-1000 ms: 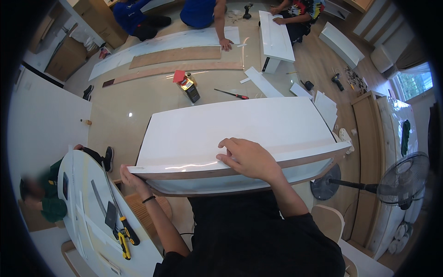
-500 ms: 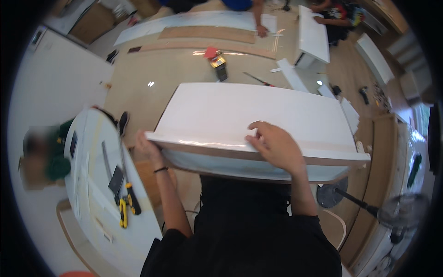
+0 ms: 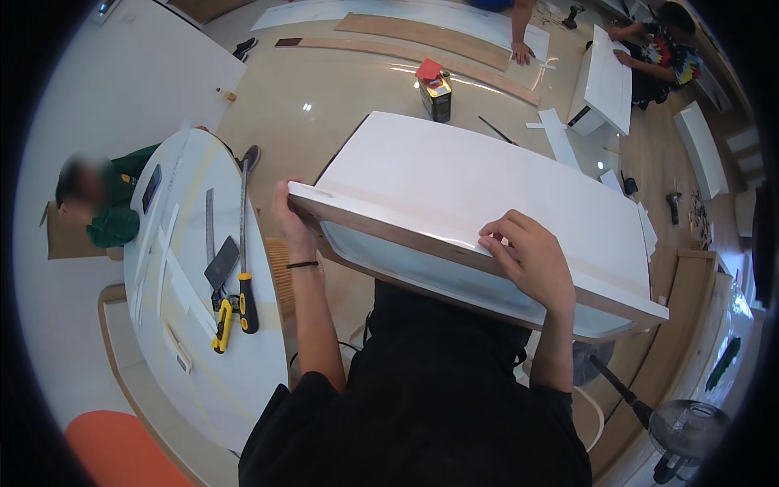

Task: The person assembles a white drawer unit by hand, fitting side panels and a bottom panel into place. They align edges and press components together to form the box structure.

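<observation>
A white box-shaped furniture piece [image 3: 462, 178] with a brown wood edge lies across in front of my body, its left end farther from me than its right. The near side shows a pale, shiny recess [image 3: 430, 264]. My left hand [image 3: 294, 223] is wrapped round its near left corner, thumb side partly hidden. Over the near top edge, right of the middle, my right hand [image 3: 531, 260] has its fingers curled and pressed together at the edge. What they pinch, if anything, is too small to make out.
On the left, a white table [image 3: 187, 390] bears a yellow-black screwdriver [image 3: 247, 304], yellow-handled pliers [image 3: 221, 326] and white strips. A can [image 3: 436, 97] and wooden boards [image 3: 422, 40] lie beyond. Co-workers are at left and far right. A fan [image 3: 690, 422] stands at lower right.
The furniture piece has turned clockwise in view, its right end now nearer me. My right hand has moved rightward along the edge and its fingers have closed. My left hand keeps the corner.
</observation>
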`<action>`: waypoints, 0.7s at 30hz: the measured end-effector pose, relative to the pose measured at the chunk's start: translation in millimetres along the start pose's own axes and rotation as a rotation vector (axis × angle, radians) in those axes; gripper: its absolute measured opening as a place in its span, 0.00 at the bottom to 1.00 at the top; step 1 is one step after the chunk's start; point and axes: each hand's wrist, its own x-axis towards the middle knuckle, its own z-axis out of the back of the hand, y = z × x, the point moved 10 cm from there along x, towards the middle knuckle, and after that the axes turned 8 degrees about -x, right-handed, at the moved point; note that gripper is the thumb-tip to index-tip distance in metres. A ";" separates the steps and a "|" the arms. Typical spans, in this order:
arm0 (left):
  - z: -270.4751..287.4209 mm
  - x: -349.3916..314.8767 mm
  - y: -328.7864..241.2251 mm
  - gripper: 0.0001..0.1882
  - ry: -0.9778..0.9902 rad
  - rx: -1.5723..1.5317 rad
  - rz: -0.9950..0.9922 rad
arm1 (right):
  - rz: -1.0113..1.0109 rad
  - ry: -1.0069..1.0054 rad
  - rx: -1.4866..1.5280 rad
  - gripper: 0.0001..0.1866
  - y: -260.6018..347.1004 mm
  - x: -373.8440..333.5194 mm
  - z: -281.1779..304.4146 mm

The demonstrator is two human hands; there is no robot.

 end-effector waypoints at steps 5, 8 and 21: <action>-1.5 0.5 -3.9 0.15 0.139 -0.049 0.116 | 0.138 -0.042 -0.038 0.09 25.2 9.6 -4.0; 0.1 1.3 -0.8 0.17 0.186 -0.071 0.179 | 0.207 -0.072 -0.104 0.09 47.8 24.4 -17.8; 9.2 1.2 11.3 0.20 0.115 -0.156 0.155 | 0.328 -0.169 -0.155 0.12 117.7 79.3 -75.0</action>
